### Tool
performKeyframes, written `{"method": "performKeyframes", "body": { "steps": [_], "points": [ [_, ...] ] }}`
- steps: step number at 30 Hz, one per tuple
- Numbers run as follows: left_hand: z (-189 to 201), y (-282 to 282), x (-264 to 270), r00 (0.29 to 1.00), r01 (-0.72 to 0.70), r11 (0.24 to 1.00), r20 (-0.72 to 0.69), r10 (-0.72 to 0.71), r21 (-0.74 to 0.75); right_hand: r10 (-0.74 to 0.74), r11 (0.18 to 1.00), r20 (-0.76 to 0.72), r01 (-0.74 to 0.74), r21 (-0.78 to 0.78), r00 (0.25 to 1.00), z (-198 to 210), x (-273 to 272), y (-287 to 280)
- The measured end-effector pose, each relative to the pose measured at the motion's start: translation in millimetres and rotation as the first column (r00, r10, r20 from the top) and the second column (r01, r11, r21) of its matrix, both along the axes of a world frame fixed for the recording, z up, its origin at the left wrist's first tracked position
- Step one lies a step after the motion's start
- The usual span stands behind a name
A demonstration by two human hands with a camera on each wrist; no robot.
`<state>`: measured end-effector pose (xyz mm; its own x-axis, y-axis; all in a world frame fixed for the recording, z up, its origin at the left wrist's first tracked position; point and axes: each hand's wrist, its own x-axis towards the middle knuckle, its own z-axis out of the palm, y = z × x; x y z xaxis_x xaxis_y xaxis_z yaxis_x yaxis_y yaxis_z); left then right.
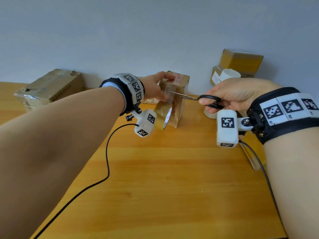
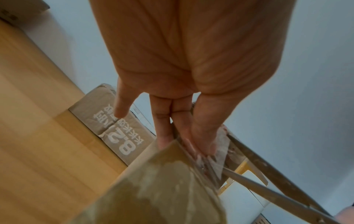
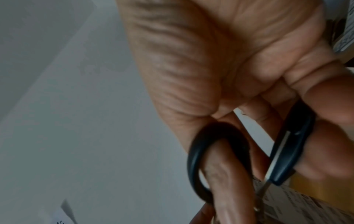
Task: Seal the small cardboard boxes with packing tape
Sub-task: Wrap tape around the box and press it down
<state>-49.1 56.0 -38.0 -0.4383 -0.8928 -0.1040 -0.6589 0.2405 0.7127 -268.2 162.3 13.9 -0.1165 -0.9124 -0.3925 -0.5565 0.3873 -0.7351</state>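
A small cardboard box (image 1: pixel 179 83) stands upright on the wooden table (image 1: pixel 155 187), partly wrapped in shiny tape. My left hand (image 1: pixel 165 87) grips it, thumb on top and fingers on the taped side face. A brown packing tape roll (image 1: pixel 163 116) hangs below that hand on a strip running up to the box; in the left wrist view the roll (image 2: pixel 153 189) fills the foreground under my left hand (image 2: pixel 184 136). My right hand (image 1: pixel 207 106) holds black-handled scissors (image 1: pixel 184 96), their blades (image 2: pixel 258 186) parted around the strip. In the right wrist view my thumb is through one handle loop (image 3: pixel 195 159).
A large worn box (image 1: pixel 50 88) lies at the back left. Stacked boxes (image 1: pixel 241 61) and a white cylinder (image 1: pixel 229 75) stand at the back right. A printed flat box (image 2: pixel 118 133) lies behind the small one. A black cable (image 1: pixel 107 152) crosses the table.
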Motion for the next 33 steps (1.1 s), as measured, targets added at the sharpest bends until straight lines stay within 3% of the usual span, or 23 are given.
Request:
{"method": "performKeyframes", "body": {
  "steps": [9, 13, 21, 33],
  "points": [
    [1, -2, 1, 0.999, 0.015, 1.0, 0.044, -0.015, 0.008, 0.125, 0.985, 0.042, -0.129, 0.115, 0.991, 6, -1, 3],
    [1, -2, 1, 1.0, 0.018, 0.999, 0.012, -0.019, 0.042, 0.066, 0.997, 0.039, -0.067, 0.022, 0.997, 2, 3, -1],
    [1, -3, 5, 1.0, 0.014, 0.998, -0.019, -0.013, 0.062, 0.068, 0.998, 0.062, -0.067, -0.017, 0.996, -6, 16, -7],
    [1, -4, 4, 0.999, 0.028, 0.996, -0.046, -0.024, 0.088, -0.011, 0.997, -0.022, 0.009, -0.072, 1.0, -14, 8, -10]
  ]
}}
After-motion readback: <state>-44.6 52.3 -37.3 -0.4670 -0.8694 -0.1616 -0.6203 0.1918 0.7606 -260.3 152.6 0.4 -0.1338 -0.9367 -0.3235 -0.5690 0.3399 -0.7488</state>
